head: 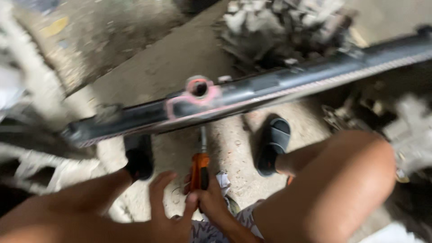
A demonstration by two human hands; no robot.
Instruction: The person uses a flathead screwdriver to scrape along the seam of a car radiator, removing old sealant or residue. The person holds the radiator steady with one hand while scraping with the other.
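— What lies at the left edge?
— Blurred pale debris; bare gritty concrete floor (pixel 157 67) opens behind the long black ribbed metal radiator (pixel 252 92).
— The hands?
— The left hand (pixel 168 211) is spread open, holding nothing. Just beside it, the right hand (pixel 209 200) grips the orange-handled screwdriver (pixel 199 168), its steel shaft pointing up under the radiator.
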